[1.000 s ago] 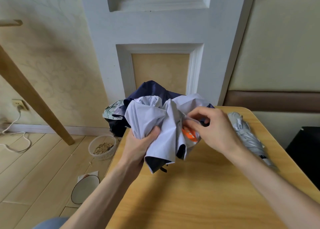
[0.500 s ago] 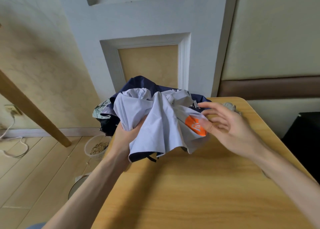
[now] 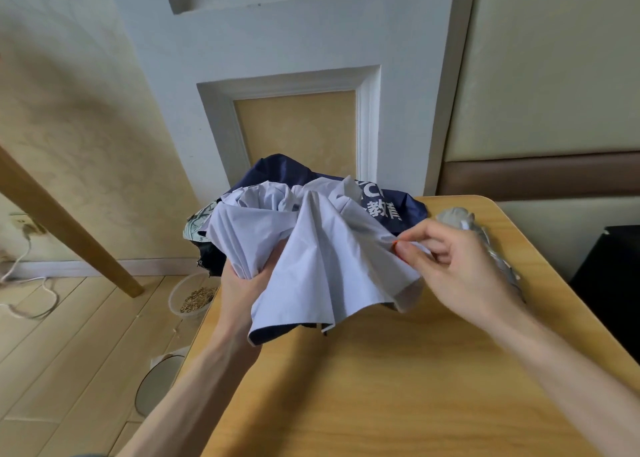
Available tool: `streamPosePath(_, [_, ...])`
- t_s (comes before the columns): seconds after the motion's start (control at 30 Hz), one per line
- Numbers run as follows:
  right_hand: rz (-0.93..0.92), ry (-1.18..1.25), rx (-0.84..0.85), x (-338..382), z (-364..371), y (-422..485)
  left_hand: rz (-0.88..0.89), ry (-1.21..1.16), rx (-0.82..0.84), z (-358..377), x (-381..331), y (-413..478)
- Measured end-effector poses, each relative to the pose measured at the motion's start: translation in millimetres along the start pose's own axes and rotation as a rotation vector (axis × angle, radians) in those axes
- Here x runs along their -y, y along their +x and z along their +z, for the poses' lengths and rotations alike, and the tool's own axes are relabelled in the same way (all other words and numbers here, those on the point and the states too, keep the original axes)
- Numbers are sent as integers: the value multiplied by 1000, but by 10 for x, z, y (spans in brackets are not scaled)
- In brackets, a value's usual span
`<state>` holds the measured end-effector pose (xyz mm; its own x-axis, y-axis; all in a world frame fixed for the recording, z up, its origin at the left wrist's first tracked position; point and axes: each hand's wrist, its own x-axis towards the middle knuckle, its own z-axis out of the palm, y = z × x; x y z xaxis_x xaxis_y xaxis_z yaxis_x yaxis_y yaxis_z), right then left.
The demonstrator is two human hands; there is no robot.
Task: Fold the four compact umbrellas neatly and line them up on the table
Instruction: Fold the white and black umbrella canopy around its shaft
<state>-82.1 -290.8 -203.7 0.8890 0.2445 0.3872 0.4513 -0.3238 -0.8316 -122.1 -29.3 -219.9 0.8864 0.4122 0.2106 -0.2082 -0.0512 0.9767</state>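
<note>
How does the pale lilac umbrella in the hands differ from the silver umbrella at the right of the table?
The lilac umbrella is loose, its canopy spread in folds; the silver umbrella is already rolled tight. The lilac one is held by the left hand and right hand; the silver one lies untouched on the table.

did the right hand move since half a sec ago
Yes. The right hand, open and flat over the pale lavender umbrella canopy then, has closed into a pinch on a fold, nearer the silver folded umbrella at the wooden table edge.
</note>
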Motion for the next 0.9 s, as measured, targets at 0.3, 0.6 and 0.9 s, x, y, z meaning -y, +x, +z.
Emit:
streamPosePath(0.3, [-179, -156, 136, -29, -27, 21, 67, 80, 73, -27, -69, -40])
streamPosePath(0.6, [-70, -35, 128, 62, -203, 114, 31, 108, 39, -137, -102, 194])
streamPosePath(0.9, [-55, -110, 8, -124, -198, 163, 16, 87, 30, -176, -25, 223])
